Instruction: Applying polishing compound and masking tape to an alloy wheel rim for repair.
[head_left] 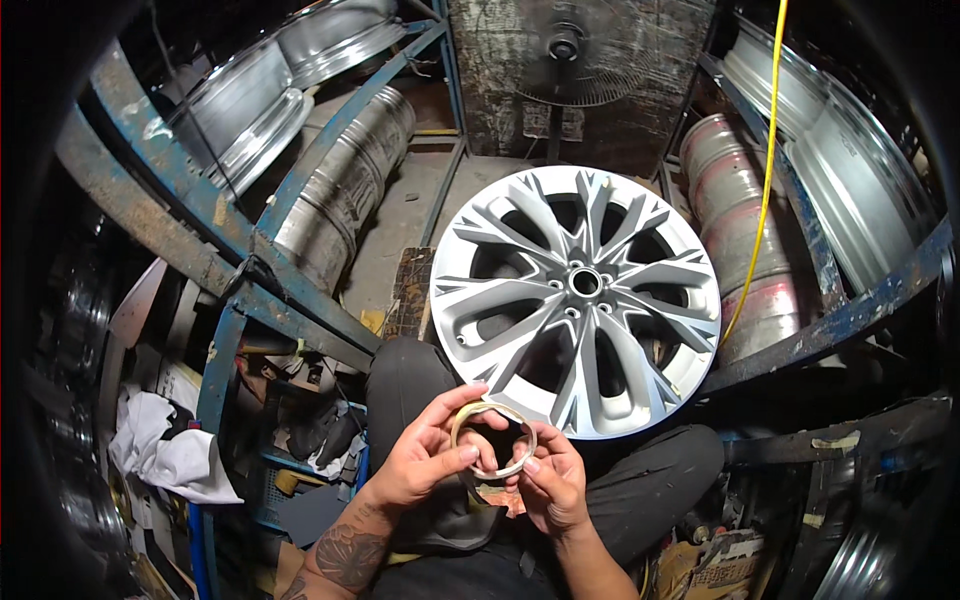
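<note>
I hold a narrow roll of pale, yellowish tape [505,409] between both hands at the lower middle of the head view. My left hand [435,455] grips its left side, thumb and fingers curled on the ring. My right hand [550,485] pinches its lower right side. Just beyond them, a silver-and-grey multi-spoke alloy wheel [565,230] lies face up, its near edge above my legs [660,470].
Blue metal racks [300,185] flank me, holding wheel rims [225,110] and scuffed metal cylinders [725,180]. A fan [563,45] stands behind the wheel. A yellow cable [760,230] hangs at right; a white cloth [170,450] and blue crate [280,495] are lower left.
</note>
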